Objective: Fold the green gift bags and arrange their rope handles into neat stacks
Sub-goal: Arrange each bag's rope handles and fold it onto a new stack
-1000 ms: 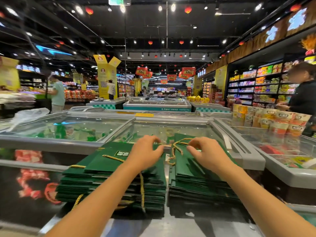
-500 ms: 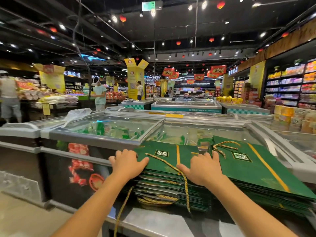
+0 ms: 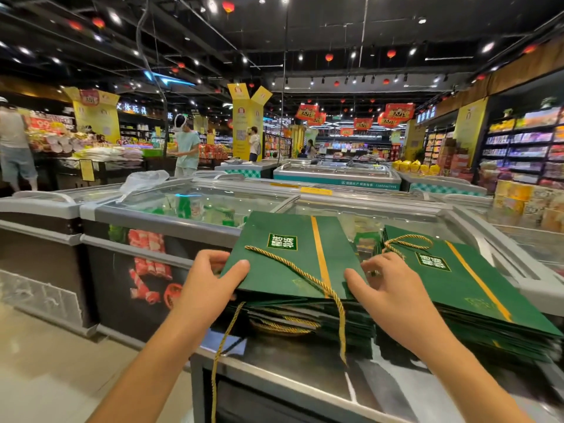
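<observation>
Both hands are on the top bag [image 3: 283, 264] of the left stack [image 3: 308, 325], which sits near the left edge of the steel counter [image 3: 290, 374]. The left hand [image 3: 207, 288] is pinching the bag's near left corner, thumb flat on the green face and the other fingers curled under the edge. The right hand [image 3: 387, 294] has the near right corner, thumb on top and fingers bent over the right edge, right in the gap between the two piles. The bag looks a bit lifted off the pile under it.

Its gold rope handle [image 3: 293, 270] runs slantwise across the face, then drops over the near side and hangs in front of the stack. A second rope [image 3: 224, 340] dangles from lower in that pile, down past the counter's near left corner.

The right stack [image 3: 470, 288] lies just beside it, toward the counter's right edge. It's flat, with a looped rope [image 3: 409, 241] on its far left corner.

Past the counter's far edge there's a glass-topped freezer chest [image 3: 195, 209] with a crumpled plastic bag [image 3: 143, 181] on the lid. Further back a shopper in a pale green shirt [image 3: 186, 148] stands in the aisle.
</observation>
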Demonstrator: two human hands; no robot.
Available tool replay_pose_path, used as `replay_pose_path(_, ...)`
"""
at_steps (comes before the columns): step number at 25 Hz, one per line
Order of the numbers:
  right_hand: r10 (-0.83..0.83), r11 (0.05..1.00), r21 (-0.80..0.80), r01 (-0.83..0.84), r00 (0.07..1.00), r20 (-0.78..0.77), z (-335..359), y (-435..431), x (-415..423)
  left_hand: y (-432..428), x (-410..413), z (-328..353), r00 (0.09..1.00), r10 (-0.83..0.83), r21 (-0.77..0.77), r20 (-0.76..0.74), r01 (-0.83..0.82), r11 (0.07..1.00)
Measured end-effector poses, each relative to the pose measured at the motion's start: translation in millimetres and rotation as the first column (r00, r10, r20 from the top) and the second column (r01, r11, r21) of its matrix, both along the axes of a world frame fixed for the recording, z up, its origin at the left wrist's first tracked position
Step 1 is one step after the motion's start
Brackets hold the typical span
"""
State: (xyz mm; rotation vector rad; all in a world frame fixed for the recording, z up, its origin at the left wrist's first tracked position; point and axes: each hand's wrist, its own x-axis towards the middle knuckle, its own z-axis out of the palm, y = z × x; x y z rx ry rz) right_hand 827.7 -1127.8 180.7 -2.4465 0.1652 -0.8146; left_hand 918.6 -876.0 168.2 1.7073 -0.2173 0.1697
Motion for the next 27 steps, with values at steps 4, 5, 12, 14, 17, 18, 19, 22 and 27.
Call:
replay_pose_path(4, 0.023, 0.987, 0.159, -0.035, 0.997, 0.077, -41.8, 3.4, -23.9, 2.8, -33.6, -26.5, 0.975, -0.138, -0.32, -0.171, 0.078, 0.944)
replay_pose_path(5, 0.008, 0.985, 0.17, -0.023, 0.996, 0.087, -52.0, 2.4, -23.9, 1.2, -36.5, -32.8, 0.971, -0.143, -0.329, -0.191, 0.074, 0.942)
replay_pose_path(12, -0.051, 0.999, 0.002, 0.053, 0.955, 0.291, -79.7, 14.7, -31.5, -8.3, -38.6, -54.2, 0.983, -0.094, -0.312, -0.155, 0.042, 0.949)
replay_pose_path(14, 0.084, 0.993, -0.1, -0.058, 0.956, 0.279, -79.2, 28.7, -36.8, -9.5, -39.6, -57.9, 0.986, -0.081, -0.306, -0.146, 0.033, 0.952)
replay_pose_path(17, 0.22, 0.953, -0.222, -0.204, 0.974, 0.052, -83.3, 40.1, -33.8, -8.6, -42.6, -62.3, 0.988, -0.072, -0.295, -0.139, 0.028, 0.955)
replay_pose_path(18, 0.254, 0.947, -0.199, -0.25, 0.967, -0.009, -82.4, 39.7, -32.6, -6.9, -43.7, -63.9, 0.989, -0.077, -0.283, -0.128, 0.038, 0.958)
replay_pose_path(19, 0.288, 0.946, -0.145, -0.292, 0.957, -0.049, -79.6, 38.4, -33.1, -4.3, -45.3, -65.8, 0.99, -0.092, -0.263, -0.111, 0.06, 0.963)
replay_pose_path(22, 0.354, 0.934, 0.06, -0.351, 0.934, -0.045, -71.6, 32.5, -36.8, 3.5, -49.4, -71.2, 0.986, -0.156, -0.198, -0.065, 0.141, 0.97)
replay_pose_path(27, 0.351, 0.898, 0.241, -0.369, 0.929, 0.115, -71.1, 37.8, -31.5, 3.8, -58.9, -80.2, 0.985, -0.161, -0.195, -0.067, 0.145, 0.97)
